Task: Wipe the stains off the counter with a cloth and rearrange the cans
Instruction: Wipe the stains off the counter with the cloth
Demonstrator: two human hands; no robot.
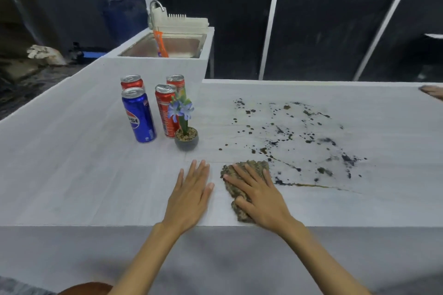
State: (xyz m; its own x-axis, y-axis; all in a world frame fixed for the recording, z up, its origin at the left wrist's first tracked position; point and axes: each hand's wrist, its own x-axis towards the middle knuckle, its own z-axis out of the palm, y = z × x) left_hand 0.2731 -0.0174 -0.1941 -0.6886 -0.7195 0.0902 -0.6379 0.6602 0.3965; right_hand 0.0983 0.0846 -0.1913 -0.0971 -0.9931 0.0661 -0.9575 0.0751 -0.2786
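The right hand (261, 196) lies flat with its fingers spread on the cloth (254, 166) and presses it down rather than gripping it. The left hand (189, 196) rests flat and empty on the counter (84, 163) just to the left. The cloth sits at the counter's front edge, at the near left corner of the stains (294, 136), which look untouched. The likeliest fault is smearing. The dark and brownish spots spread wide, and a broad sweep with a small cloth could drag them into the clean surface instead of lifting them. With only a flat palm on it, the cloth could also bunch up or slip out, and its near end lies so close to the edge that a pull towards the person might carry it off. A leftward stroke risks knocking the plant (185, 132), which stands near the stains with the cans (139, 117) bunched just behind it; the tall, slim cans would probably topple easily. The cloth's long axis runs from the front edge away from the person. Its broader end points at the stains and its narrow end lies under the heel of the right hand.
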